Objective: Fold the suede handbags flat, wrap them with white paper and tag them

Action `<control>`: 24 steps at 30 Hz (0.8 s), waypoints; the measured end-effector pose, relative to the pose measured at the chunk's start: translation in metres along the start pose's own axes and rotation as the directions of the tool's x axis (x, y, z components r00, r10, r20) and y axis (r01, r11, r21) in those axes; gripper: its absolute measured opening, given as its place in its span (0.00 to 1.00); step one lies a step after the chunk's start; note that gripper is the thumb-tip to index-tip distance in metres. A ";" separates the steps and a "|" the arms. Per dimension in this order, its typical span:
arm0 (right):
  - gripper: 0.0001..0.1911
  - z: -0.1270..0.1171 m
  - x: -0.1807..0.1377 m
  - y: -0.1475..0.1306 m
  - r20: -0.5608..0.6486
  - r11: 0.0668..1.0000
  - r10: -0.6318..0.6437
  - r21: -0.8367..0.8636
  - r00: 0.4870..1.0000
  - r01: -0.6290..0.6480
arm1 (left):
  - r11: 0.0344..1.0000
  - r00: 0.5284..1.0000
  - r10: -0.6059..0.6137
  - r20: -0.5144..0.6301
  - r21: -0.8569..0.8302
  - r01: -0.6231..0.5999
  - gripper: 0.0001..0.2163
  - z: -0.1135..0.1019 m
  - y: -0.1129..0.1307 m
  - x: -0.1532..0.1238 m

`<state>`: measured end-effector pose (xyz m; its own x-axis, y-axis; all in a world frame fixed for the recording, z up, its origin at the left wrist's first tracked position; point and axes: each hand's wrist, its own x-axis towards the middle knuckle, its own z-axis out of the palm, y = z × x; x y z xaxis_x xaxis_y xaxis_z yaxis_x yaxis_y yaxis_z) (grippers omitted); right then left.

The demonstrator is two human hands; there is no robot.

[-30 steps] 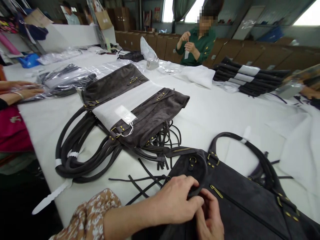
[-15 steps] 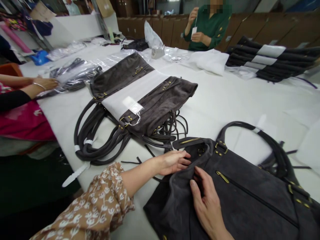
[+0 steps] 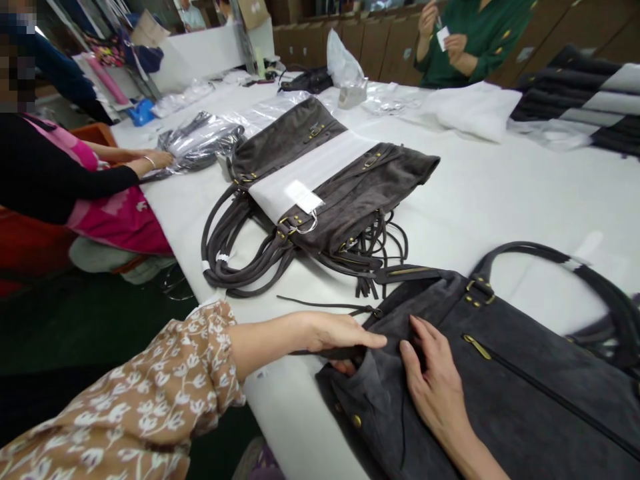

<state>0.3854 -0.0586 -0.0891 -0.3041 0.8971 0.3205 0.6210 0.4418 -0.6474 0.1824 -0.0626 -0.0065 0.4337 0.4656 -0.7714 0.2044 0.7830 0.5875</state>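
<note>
A dark grey suede handbag [image 3: 530, 400] lies on its back at the lower right, with a gold zip pull and a looped handle on its far side. My left hand [image 3: 340, 337] grips the bag's side edge, thumb on top and fingers tucked underneath, partly hidden by the material. My right hand [image 3: 440, 380] rests on the bag's front panel, its fingers slightly bent and apart, gripping nothing. Near my left wrist, a thin dark cord [image 3: 320, 304] sticks out from the bag's side.
More grey handbags [image 3: 365, 213] lie ahead on the white table [image 3: 480, 193], with a white wrap, paper tag and tangled handles. Bags under clear plastic [image 3: 200, 143] sit beside a person in pink [image 3: 115, 213]. Another person in green [image 3: 480, 47] holds a tag. Stacked bags [image 3: 575, 100] stand far right.
My left hand has moved down from the bag's opening and closed on its side edge. My right hand stays on the front panel. The view has swung left.
</note>
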 end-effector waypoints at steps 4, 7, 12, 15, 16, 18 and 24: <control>0.26 0.003 -0.001 -0.001 0.025 0.999 -0.024 -0.045 0.999 0.025 | 0.984 0.986 0.160 -0.054 0.090 -0.155 0.13 0.004 -0.006 -0.019; 0.26 0.005 -0.002 -0.003 0.044 0.996 -0.029 -0.080 0.999 0.033 | 0.990 0.976 0.130 -0.174 0.083 -0.117 0.17 0.006 -0.017 -0.007; 0.27 0.006 -0.002 -0.002 0.067 0.993 -0.045 -0.107 0.997 0.052 | 0.965 0.988 0.096 -0.120 -0.234 -0.122 0.34 -0.004 -0.030 0.007; 0.26 0.006 -0.002 -0.001 0.060 0.993 -0.046 -0.105 0.997 0.052 | 0.928 0.965 0.263 -0.002 -0.273 -0.254 0.45 -0.011 -0.038 -0.016; 0.26 0.006 -0.003 -0.001 0.059 0.993 -0.044 -0.106 0.997 0.050 | 0.925 0.951 0.309 0.028 -0.243 -0.294 0.51 -0.013 -0.041 -0.026; 0.26 0.006 -0.003 0.000 0.060 0.993 -0.042 -0.105 0.997 0.048 | 0.924 0.931 0.361 0.060 -0.161 -0.348 0.59 -0.016 -0.051 -0.043; 0.26 0.005 -0.003 -0.001 0.070 0.994 -0.015 -0.107 0.997 0.023 | 0.893 0.908 0.414 0.065 -0.222 -0.391 0.40 -0.019 -0.074 -0.037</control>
<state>0.3824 -0.0620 -0.0933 -0.3631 0.8882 0.2814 0.6874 0.4593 -0.5626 0.1350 -0.1300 -0.0263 0.5351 0.7200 -0.4419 -0.1818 0.6089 0.7721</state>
